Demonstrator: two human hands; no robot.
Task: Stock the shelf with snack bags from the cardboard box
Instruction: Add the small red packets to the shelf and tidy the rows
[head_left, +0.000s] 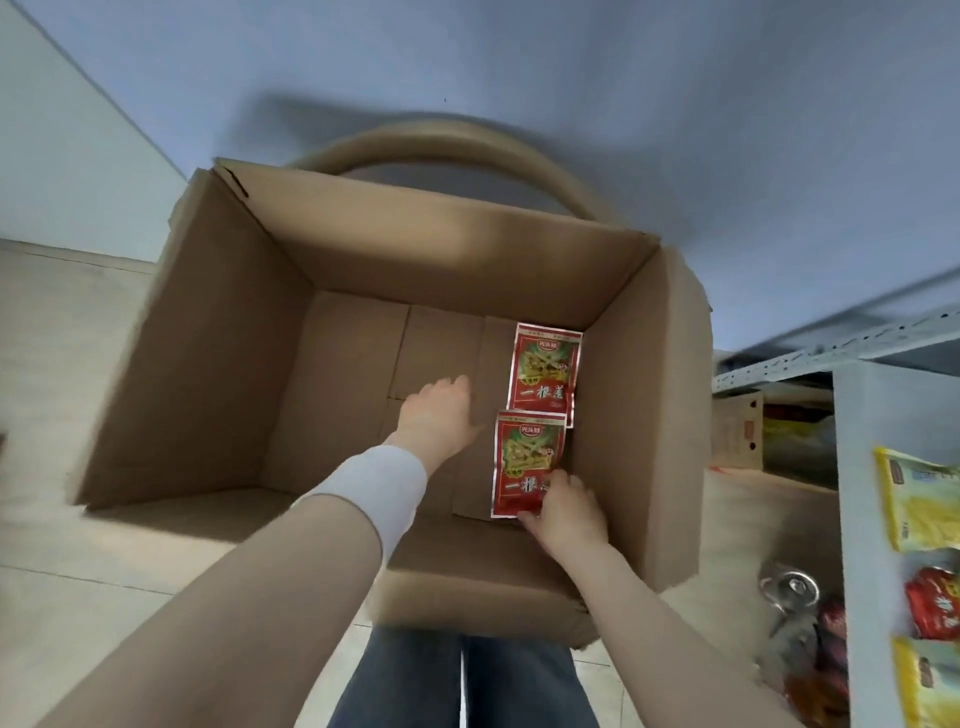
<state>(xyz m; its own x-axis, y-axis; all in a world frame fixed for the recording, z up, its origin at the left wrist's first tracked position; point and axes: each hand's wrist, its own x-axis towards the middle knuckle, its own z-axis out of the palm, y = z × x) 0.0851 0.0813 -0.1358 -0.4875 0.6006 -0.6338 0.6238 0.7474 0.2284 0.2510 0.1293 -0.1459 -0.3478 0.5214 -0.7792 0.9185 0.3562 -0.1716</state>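
An open cardboard box (218, 332) stands in front of me on a chair. Two red snack bags lie flat on its bottom by the right wall: the far bag (544, 367) and the near bag (524, 457), which overlaps the far one's lower edge. My right hand (566, 512) is down in the box with its fingers closed on the near bag's lower right corner. My left hand (441, 413) reaches into the box with fingers spread, flat on the bare cardboard bottom just left of the bags, holding nothing.
A white shelf post (862, 519) rises at the right, with yellow snack bags (922, 501) and red snack bags (935, 605) on it. Lower shelves behind hold a small carton (737, 436) and more packets. A curved chair back (447, 143) arcs behind the box. Tiled floor lies to the left.
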